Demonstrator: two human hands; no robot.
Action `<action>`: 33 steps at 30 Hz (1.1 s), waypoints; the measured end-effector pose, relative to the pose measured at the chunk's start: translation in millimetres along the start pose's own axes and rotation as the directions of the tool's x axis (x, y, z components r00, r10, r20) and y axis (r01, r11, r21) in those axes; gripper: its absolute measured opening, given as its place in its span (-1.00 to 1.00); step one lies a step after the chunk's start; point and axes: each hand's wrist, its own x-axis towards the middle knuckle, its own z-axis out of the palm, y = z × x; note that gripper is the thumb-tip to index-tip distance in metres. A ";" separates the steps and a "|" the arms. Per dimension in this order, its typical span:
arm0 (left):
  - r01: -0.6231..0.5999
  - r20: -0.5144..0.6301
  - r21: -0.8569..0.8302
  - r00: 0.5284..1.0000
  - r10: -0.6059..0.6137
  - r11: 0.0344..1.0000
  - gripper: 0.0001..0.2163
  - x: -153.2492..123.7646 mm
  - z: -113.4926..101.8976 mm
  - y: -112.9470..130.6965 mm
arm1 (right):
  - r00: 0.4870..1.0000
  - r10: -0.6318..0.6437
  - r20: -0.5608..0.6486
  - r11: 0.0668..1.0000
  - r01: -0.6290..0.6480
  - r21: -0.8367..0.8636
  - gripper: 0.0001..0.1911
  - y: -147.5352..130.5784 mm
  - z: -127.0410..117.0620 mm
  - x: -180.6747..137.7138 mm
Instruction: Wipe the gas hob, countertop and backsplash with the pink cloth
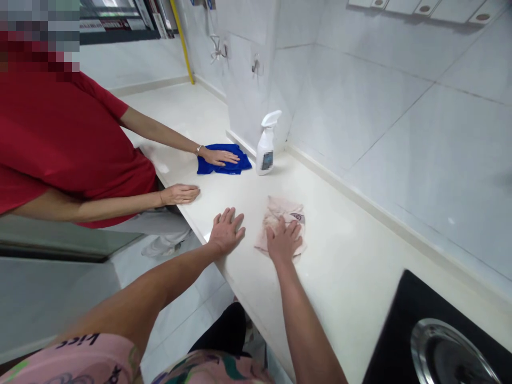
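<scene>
My right hand (pixel 284 241) lies flat, fingers spread, on a pale pink cloth (pixel 280 212) spread on the white countertop (pixel 344 261). My left hand (pixel 226 230) rests open and flat on the bare counter near its front edge, left of the cloth. A white spray bottle (pixel 266 144) stands upright farther back by the wall.
Another person in a red shirt (pixel 60 144) stands at the left, one hand pressing a blue cloth (pixel 224 158), the other hand (pixel 180 194) flat on the counter edge. A black hob with a metal pan (pixel 452 352) sits at lower right. Tiled wall runs along the right.
</scene>
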 end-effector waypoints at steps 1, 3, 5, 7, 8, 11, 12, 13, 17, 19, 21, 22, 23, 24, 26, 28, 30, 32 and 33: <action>0.001 0.000 0.000 1.000 -0.001 1.000 -0.45 -0.1 0.2 0.0 | 0.999 -0.049 -0.001 0.997 0.049 0.063 -0.25 2.6 -0.1 -8.0; 0.003 0.001 -0.004 1.000 -0.003 1.000 -0.45 -0.2 0.4 0.0 | 0.989 -0.142 -0.035 0.969 0.146 0.200 -0.27 24.4 -7.6 -19.6; 0.004 0.001 -0.011 1.000 -0.004 1.000 -0.45 -0.1 0.4 0.1 | 0.979 -0.153 -0.132 0.940 0.185 0.287 -0.27 65.6 -22.9 -26.8; 0.006 0.005 -0.018 1.000 -0.006 1.000 -0.44 0.1 0.2 0.2 | 0.957 -0.060 -0.284 0.957 0.137 0.257 -0.26 119.7 -42.0 -33.8; 0.008 0.009 -0.023 1.000 -0.007 1.000 -0.44 0.2 0.1 0.2 | 0.940 -0.037 -0.339 0.974 0.110 0.199 -0.25 148.5 -51.4 -38.8; 0.010 0.018 -0.045 1.000 -0.009 0.999 -0.44 0.3 -0.1 0.0 | 0.924 0.008 -0.382 1.000 0.000 0.022 -0.26 227.3 -71.8 -64.6; 0.011 0.018 -0.051 1.000 -0.010 0.999 -0.44 0.2 -0.2 -0.1 | 0.925 0.027 -0.380 0.999 -0.037 -0.019 -0.27 247.9 -74.6 -76.3; 0.011 0.017 -0.056 1.000 -0.010 0.998 -0.44 0.0 -0.2 -0.3 | 0.928 0.037 -0.372 0.996 -0.063 -0.058 -0.26 264.9 -75.5 -88.4; 0.013 0.010 -0.058 1.000 -0.012 0.998 -0.44 -1.6 -0.7 -0.7 | 0.946 0.055 -0.319 0.979 -0.114 -0.169 -0.17 298.6 -65.5 -124.5; 0.014 0.005 -0.054 1.000 -0.013 0.998 -0.45 -2.5 -1.3 -0.5 | 0.949 0.067 -0.308 0.976 -0.126 -0.176 -0.14 301.6 -59.4 -129.1; 0.012 -0.001 -0.046 1.000 -0.012 0.999 -0.46 -3.0 -2.1 -0.4 | 0.945 0.074 -0.318 0.979 -0.129 -0.156 -0.13 300.8 -56.0 -127.5; 0.010 -0.005 -0.042 1.000 -0.010 0.999 -0.46 -3.1 -2.4 -0.7 | 0.940 0.074 -0.332 0.981 -0.128 -0.144 -0.12 299.7 -55.3 -125.8; 0.006 -0.009 -0.038 1.000 -0.006 0.999 -0.47 -3.3 -2.7 -1.3 | 0.934 0.075 -0.348 0.983 -0.128 -0.133 -0.10 298.5 -55.2 -124.3; 0.001 -0.013 -0.034 1.000 -0.001 0.999 -0.47 -3.5 -3.0 -2.4 | 0.929 0.080 -0.360 0.983 -0.132 -0.124 -0.08 297.1 -55.2 -123.0; -0.012 -0.024 -0.029 1.000 0.011 1.000 -0.48 -4.7 -3.6 -6.0 | 0.929 0.099 -0.357 0.982 -0.149 -0.115 -0.03 293.9 -55.3 -121.7; -0.023 -0.035 -0.026 0.999 0.022 0.999 -0.49 -7.6 -4.7 -10.3 | 0.936 0.128 -0.329 0.977 -0.175 -0.118 0.01 290.3 -54.5 -121.3; -0.030 -0.042 -0.026 0.999 0.029 0.999 -0.50 -11.7 -6.0 -12.1 | 0.934 0.144 -0.328 0.973 -0.194 -0.124 0.01 286.9 -52.8 -121.0; -0.090 -0.069 -0.057 0.994 0.086 0.994 -0.50 -15.2 -6.3 -6.8 | 0.924 0.140 -0.356 0.973 -0.196 -0.125 -0.02 284.8 -50.8 -120.6; -0.155 -0.088 -0.085 0.985 0.148 0.984 -0.50 -16.0 -5.6 -0.3 | 0.920 0.133 -0.368 0.974 -0.189 -0.122 -0.05 284.5 -49.7 -120.2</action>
